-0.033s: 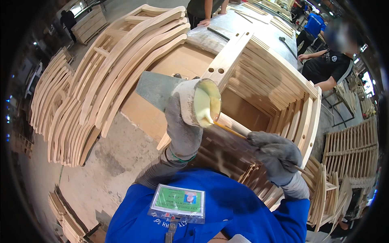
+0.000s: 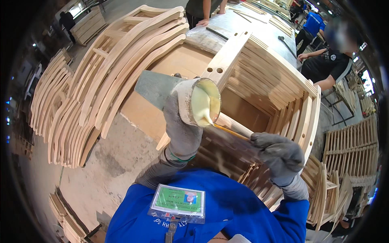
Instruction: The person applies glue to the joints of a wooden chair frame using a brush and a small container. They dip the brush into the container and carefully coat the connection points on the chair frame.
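My left hand, in a grey glove, is closed around a whitish cup tilted so its mouth faces right. Pale yellow glue-like liquid coats the inside. My right hand, also gloved in grey, grips a thin yellowish stick. The stick's far end is at the lower lip of the cup, touching the liquid; whether it ends in bristles is hidden. Just beyond the hands stand stacked wooden frames with round holes in the nearest rail. A flat grey-green plate shows behind the cup.
Curved wooden frames are stacked at the left, on a brown board. A metal-topped table stretches away beyond. A person in black stands at the right, another person's hand rests on the table. More slatted frames stand right.
My right hand and the stick have shifted very slightly to the right. The left hand and the cup look nearly the same.
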{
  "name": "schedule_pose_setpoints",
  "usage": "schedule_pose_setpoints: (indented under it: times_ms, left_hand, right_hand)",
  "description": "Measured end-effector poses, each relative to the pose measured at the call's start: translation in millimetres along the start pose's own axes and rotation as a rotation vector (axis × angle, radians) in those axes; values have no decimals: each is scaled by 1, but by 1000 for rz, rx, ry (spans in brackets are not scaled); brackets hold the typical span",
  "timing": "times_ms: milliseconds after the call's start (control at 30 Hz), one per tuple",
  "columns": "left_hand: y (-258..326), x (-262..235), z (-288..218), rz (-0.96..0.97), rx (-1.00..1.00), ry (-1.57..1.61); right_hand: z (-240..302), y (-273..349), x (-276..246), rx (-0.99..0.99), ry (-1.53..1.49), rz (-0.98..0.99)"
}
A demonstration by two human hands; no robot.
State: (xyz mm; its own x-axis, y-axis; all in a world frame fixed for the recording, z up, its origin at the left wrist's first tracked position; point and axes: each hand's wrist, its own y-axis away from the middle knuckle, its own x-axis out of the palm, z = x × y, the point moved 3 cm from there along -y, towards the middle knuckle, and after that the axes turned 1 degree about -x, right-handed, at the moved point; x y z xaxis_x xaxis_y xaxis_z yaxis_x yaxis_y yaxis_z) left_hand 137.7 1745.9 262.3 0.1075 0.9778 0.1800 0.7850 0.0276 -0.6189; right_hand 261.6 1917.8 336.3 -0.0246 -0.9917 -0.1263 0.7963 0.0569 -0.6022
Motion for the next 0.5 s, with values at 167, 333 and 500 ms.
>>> schedule_pose_setpoints:
  times_ms: [167, 333, 500]
  left_hand:
    - [2, 23, 0, 36, -408, 741]
    - [12, 34, 8, 315, -198, 192]
    - [25, 60, -8, 497, -37, 7]
  right_hand:
    - [-16, 18, -12, 103, -186, -253]
    - [-10, 43, -13, 157, -264, -452]
    - [15, 60, -39, 311, -61, -785]
